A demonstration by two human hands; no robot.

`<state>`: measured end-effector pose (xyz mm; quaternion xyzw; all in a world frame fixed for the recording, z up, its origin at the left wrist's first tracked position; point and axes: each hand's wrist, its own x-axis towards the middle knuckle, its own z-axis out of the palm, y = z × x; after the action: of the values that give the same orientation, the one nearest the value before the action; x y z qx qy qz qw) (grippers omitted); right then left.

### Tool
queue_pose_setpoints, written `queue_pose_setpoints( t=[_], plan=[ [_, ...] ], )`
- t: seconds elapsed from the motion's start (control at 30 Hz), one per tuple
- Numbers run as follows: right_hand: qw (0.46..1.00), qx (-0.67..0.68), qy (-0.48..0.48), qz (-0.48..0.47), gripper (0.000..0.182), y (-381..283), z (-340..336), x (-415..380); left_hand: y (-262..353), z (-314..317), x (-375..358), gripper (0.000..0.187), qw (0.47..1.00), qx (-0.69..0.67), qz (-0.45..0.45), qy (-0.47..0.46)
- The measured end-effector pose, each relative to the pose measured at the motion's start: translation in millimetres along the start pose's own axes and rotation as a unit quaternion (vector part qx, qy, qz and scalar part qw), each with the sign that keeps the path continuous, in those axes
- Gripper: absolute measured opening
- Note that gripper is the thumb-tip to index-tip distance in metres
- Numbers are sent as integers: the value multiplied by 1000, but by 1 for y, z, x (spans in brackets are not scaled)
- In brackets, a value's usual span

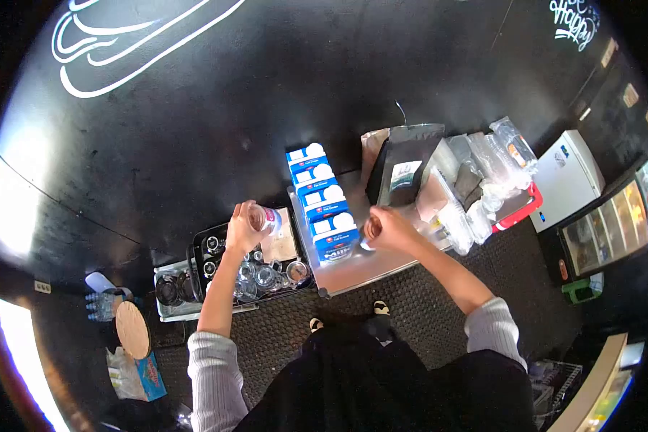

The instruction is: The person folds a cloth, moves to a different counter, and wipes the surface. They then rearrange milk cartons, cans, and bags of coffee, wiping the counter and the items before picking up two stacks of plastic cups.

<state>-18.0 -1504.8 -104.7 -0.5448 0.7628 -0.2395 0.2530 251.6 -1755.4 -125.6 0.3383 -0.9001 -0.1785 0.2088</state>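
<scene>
My left hand [243,232] is closed around a small round container [272,219] with a white, blue and pink label, held above a black tray of glassware [261,277]. My right hand [390,230] is closed over the metal table [363,272], its fingers curled together. Something small and pale shows under those fingers, too indistinct to name. Between my hands stands a row of blue-and-white milk cartons [324,209] with white caps. Just behind my right hand is a black pouch [410,169] with a white label.
Clear plastic packs [457,216] and a red tray [520,210] lie at the table's right. Further right are a white freezer [570,176] and a glass-door fridge [605,230]. A round wooden board [132,330] and water bottles [101,306] are at left.
</scene>
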Motion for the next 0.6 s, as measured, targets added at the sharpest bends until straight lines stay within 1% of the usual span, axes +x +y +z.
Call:
queue_pose_setpoints(
  t=[0.03,0.1,0.2,0.3,0.33,0.37,0.4,0.43,0.47,0.5,0.53,0.57,0.6],
  plan=[
    [1000,0,-2,-8,48,13,4,17,9,-5,-6,71,1000,4,-5,6],
    [989,-78,101,-69,45,35,17,54,24,-12,-17,71,1000,-5,-19,22],
    [987,-107,74,-93,41,41,15,100,50,-24,-32,71,998,-20,-42,31],
    [992,-17,60,-114,37,118,82,209,63,-28,-44,71,998,-18,-47,44],
    [991,-109,37,-75,29,70,39,181,69,-31,-48,71,997,-18,-60,40],
    [990,-109,33,-82,29,70,36,192,76,-35,-51,71,996,-18,-73,37],
    [986,-138,11,-92,29,64,32,203,84,-39,-54,72,992,-37,-120,24],
    [981,-166,-11,-102,29,60,30,211,88,-41,-56,72,991,-35,-127,27],
    [985,159,-28,65,41,60,27,214,90,-43,-59,72,989,-55,-131,36],
    [991,100,-53,74,60,51,26,228,95,-46,-63,72,987,-74,-136,45],
    [999,3,-30,44,63,50,28,228,103,-49,-64,72,984,-79,-153,52],
    [996,-93,-4,11,66,51,28,227,109,-52,-65,72,982,-76,-162,55],
    [997,-72,-17,33,67,31,10,211,113,-55,-67,71,986,-55,-138,73]
  ],
)
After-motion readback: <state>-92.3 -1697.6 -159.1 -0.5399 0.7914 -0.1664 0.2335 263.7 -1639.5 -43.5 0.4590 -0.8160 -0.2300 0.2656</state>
